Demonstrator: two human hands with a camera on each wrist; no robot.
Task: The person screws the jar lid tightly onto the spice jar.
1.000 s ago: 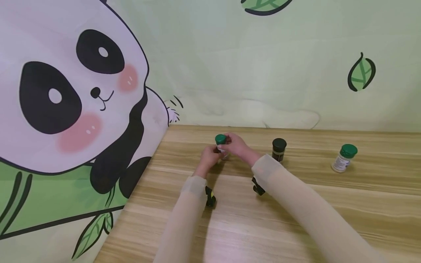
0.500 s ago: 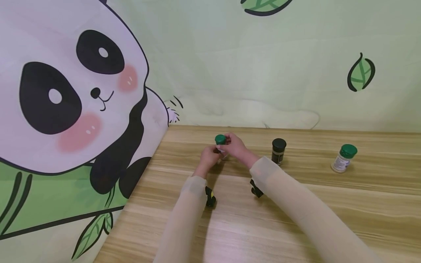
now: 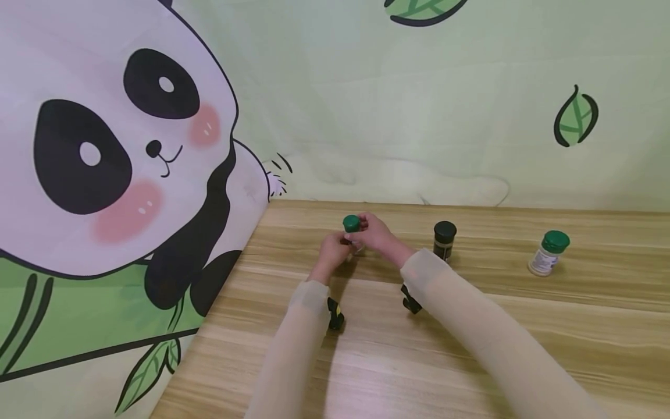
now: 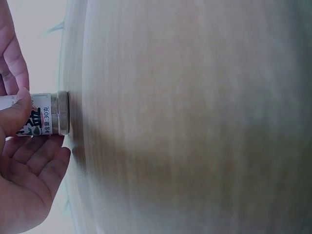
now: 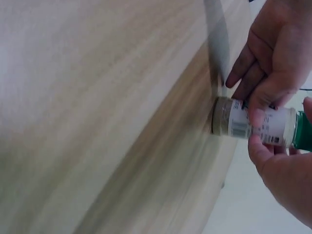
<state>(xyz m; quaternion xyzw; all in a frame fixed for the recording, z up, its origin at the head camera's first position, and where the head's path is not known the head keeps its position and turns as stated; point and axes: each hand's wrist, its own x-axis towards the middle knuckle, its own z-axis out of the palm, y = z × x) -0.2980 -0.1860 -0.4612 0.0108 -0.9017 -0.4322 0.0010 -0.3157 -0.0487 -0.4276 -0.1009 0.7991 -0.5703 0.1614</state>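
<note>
A small glass seasoning bottle (image 3: 351,223) with a green cap and a white label stands upright between both hands near the table's back left. My left hand (image 3: 335,253) holds its lower body; in the left wrist view the thumb crosses the label (image 4: 43,119), with the palm's other fingers behind. From the right, my right hand (image 3: 374,233) grips it higher up, just under the cap. In the right wrist view this hand (image 5: 287,180) pinches the body below the green cap (image 5: 303,130), and the bottle's base is right at the wood surface.
A black-capped dark bottle (image 3: 444,240) stands right of the hands, partly behind the right sleeve. Farther right is another green-capped white-labelled bottle (image 3: 546,253). The wooden table (image 3: 377,361) ends at a panda-printed cloth (image 3: 335,116) at the back and left.
Almost nothing moves: both hands keep their grip on the bottle in the same place. The right forearm shifts very slightly, and the whole view drifts a little.
</note>
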